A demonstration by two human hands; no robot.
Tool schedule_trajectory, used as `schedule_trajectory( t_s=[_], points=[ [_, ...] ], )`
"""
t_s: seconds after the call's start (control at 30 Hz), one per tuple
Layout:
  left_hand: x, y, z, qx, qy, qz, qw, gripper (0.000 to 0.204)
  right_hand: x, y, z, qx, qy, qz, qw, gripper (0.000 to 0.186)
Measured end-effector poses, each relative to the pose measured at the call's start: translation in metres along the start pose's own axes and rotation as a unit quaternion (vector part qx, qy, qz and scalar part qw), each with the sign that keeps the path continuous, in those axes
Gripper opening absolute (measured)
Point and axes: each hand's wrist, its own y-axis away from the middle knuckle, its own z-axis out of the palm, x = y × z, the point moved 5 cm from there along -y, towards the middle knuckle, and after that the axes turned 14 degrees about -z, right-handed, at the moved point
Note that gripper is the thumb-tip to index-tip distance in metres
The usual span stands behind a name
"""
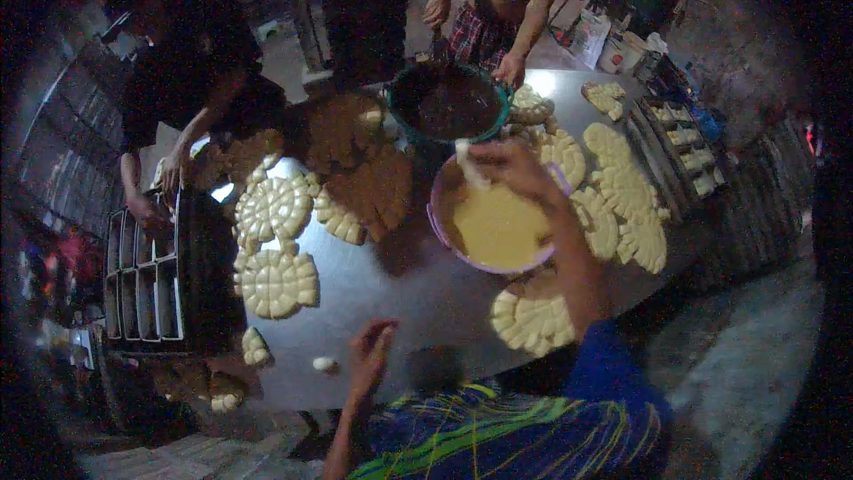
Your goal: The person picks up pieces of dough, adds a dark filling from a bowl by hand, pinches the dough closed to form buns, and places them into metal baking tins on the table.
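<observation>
My right hand (pixel 514 167) is closed on a soft whitish piece (pixel 471 167) that hangs from the fingertips; blur hides whether it is dough or cloth. Below it stands a purple-rimmed bucket (pixel 498 268) of yellow liquid (pixel 499 224). My left hand (pixel 370 354) hovers over the near edge of the metal table (pixel 391 293), thumb and fingers apart, with nothing visible in it. Left of that hand a small white lump (pixel 325 364) lies on the metal. A scored round of pale dough (pixel 533 318) sits near my right forearm.
More scored dough (pixel 277 283) lies at the left, with brown dough (pixel 369 191) beyond it. Further pale dough (pixel 626 187) spreads along the right. One person works by metal pans (pixel 147 289); another holds a green basin (pixel 444 138) of dark contents. Filled pans (pixel 689 147) stand far right.
</observation>
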Motion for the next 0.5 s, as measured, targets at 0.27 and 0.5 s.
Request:
schedule_trajectory(
  t_s=[0.27, 0.5],
  points=[
    [-0.052, 0.054, -0.090, 0.257, 0.117, -0.011, 0.959, 0.017, 0.177, -0.151, -0.039, -0.381, 0.351, 0.174, 0.837, 0.027],
    [-0.062, 0.071, -0.080, 0.335, 0.115, -0.091, 0.931, 0.014, 0.228, -0.153, -0.038, -0.357, 0.294, 0.208, 0.862, 0.027]
  ],
)
